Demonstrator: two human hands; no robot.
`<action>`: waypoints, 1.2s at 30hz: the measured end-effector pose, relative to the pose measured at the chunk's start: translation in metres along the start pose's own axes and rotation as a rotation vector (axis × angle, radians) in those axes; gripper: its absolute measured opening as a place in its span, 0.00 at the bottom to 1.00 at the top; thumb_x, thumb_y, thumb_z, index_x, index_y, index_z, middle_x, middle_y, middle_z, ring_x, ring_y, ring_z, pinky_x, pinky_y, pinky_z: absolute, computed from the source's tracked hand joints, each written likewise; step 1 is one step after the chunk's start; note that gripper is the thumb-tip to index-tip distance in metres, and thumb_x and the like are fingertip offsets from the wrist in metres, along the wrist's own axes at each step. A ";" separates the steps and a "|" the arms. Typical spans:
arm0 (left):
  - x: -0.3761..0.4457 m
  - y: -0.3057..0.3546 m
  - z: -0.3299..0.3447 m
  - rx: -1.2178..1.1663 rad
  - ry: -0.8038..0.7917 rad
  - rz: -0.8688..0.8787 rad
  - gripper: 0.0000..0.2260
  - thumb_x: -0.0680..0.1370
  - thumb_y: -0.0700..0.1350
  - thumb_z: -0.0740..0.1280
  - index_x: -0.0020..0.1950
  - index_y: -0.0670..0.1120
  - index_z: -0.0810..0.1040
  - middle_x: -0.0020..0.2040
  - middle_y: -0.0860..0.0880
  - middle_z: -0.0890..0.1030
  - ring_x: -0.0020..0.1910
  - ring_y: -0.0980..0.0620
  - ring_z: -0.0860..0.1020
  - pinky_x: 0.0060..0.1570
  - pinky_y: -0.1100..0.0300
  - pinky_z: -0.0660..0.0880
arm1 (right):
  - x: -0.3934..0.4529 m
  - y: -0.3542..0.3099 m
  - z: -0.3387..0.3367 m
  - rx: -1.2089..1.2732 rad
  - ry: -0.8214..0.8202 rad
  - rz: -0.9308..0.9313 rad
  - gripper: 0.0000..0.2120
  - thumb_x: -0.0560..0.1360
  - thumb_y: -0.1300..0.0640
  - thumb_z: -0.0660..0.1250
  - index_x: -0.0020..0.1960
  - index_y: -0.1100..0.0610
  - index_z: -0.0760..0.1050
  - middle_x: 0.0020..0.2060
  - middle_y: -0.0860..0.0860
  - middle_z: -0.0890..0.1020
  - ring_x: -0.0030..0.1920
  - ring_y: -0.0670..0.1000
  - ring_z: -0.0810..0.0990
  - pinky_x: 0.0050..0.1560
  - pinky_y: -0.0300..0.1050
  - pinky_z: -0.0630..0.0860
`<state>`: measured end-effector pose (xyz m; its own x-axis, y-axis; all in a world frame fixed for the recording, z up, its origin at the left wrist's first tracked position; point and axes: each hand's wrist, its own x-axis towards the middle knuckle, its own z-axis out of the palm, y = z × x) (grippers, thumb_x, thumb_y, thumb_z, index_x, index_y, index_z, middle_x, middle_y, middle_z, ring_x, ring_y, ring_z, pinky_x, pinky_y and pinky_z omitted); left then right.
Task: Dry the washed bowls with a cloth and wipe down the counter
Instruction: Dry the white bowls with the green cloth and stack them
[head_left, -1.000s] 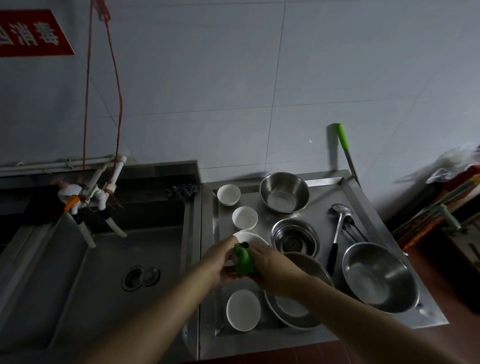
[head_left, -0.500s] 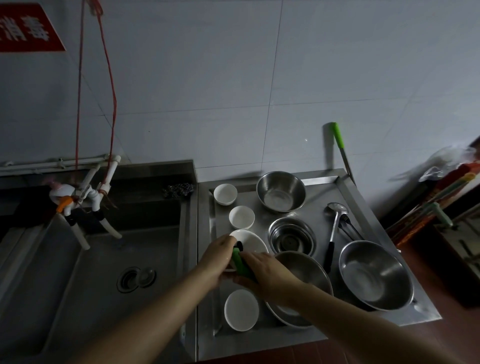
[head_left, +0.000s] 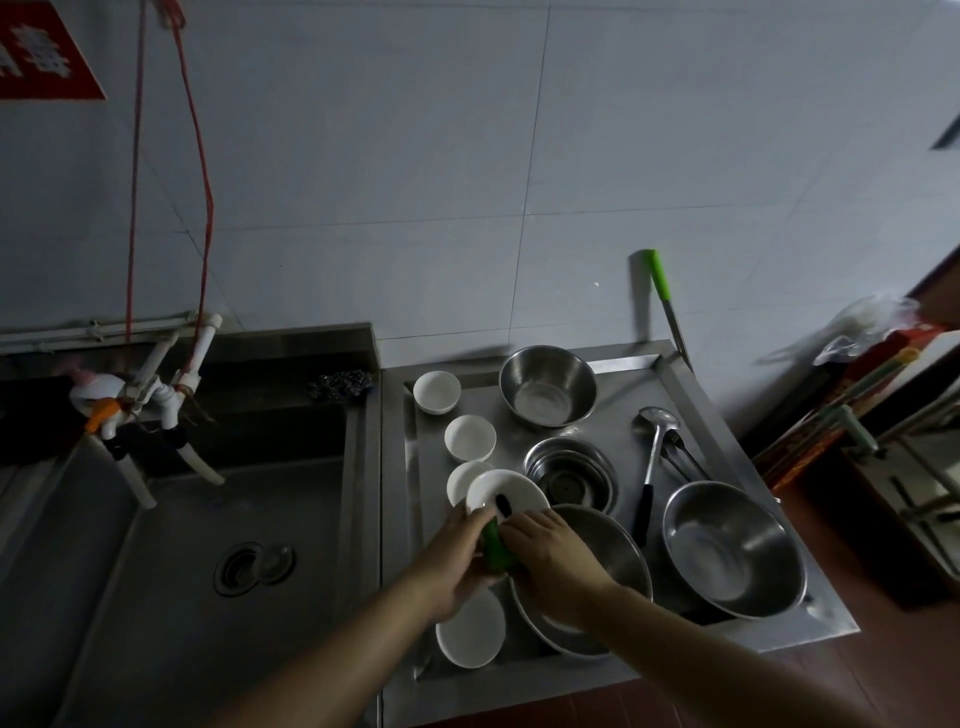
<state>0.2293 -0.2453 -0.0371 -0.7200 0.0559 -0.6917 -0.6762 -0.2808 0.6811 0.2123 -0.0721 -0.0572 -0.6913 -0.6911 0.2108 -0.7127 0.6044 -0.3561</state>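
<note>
Head view: left hand gripped white bowl by near rim, tilted above counter. Right hand clutched green cloth against it. Best turned slowly, pressing cloth around inside; 1 firm rim grip needed.

Left hand, right hand clenched together

A: Fig. items, white ware?
B: Small white bowl at back-left of the steel counter tray, upright; second white bowl just in front. Third partly hidden behind the held white dish, which is tilted.
A: Cloth?
B: Green cloth, bunched against the dish's near rim. Another white bowl at front-left, upright.
A: Steel?
B: Deep bowl at back; wide bowl at right.
</note>
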 end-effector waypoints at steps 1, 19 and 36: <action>-0.001 -0.004 0.004 -0.011 0.000 0.031 0.13 0.79 0.52 0.66 0.63 0.54 0.78 0.57 0.39 0.81 0.57 0.39 0.81 0.52 0.43 0.81 | -0.001 -0.003 0.006 0.009 0.016 0.026 0.11 0.75 0.48 0.65 0.52 0.53 0.78 0.47 0.48 0.81 0.48 0.50 0.78 0.53 0.50 0.77; -0.017 0.028 0.008 0.477 0.156 0.450 0.13 0.82 0.48 0.61 0.57 0.68 0.73 0.50 0.55 0.81 0.49 0.54 0.81 0.53 0.48 0.81 | 0.011 0.004 -0.003 -0.063 0.161 -0.072 0.14 0.75 0.49 0.63 0.57 0.52 0.80 0.54 0.47 0.82 0.56 0.48 0.79 0.61 0.47 0.76; -0.041 0.031 -0.028 0.492 0.437 0.596 0.15 0.83 0.46 0.62 0.60 0.68 0.69 0.55 0.59 0.78 0.52 0.63 0.77 0.50 0.62 0.75 | 0.050 -0.034 0.025 0.036 0.170 -0.165 0.17 0.75 0.52 0.67 0.63 0.51 0.75 0.58 0.47 0.80 0.59 0.48 0.77 0.64 0.49 0.74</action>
<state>0.2426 -0.2833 0.0055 -0.9178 -0.3674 -0.1504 -0.2710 0.3032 0.9136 0.2054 -0.1372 -0.0575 -0.5779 -0.7007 0.4184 -0.8153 0.4722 -0.3352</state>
